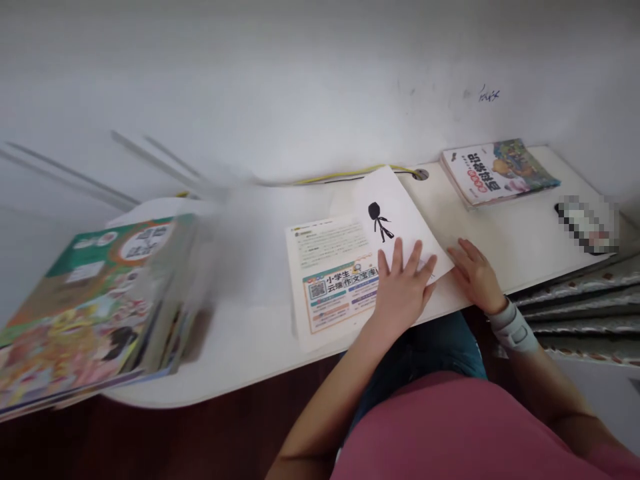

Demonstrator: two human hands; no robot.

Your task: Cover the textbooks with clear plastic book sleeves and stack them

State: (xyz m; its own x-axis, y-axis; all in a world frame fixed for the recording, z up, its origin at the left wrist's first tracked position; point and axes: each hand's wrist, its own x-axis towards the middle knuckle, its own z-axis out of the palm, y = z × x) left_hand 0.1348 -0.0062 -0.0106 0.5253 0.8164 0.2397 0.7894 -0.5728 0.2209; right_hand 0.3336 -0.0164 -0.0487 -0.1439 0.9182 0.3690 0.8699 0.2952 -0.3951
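Note:
My left hand [401, 285] lies flat with its fingers spread on a white page [395, 217] that carries a small black figure. That page rests over a white booklet [330, 280] with printed text and orange and teal panels. My right hand [475, 275] rests open on the white desk [250, 333] just right of the page, fingers touching its lower right edge. A grey band sits on my right wrist.
A stack of colourful books [95, 307] lies at the desk's left end. Another book [497, 171] lies at the back right, with a dark flat item [587, 227] near the right edge. A yellow cable [345, 175] runs along the wall.

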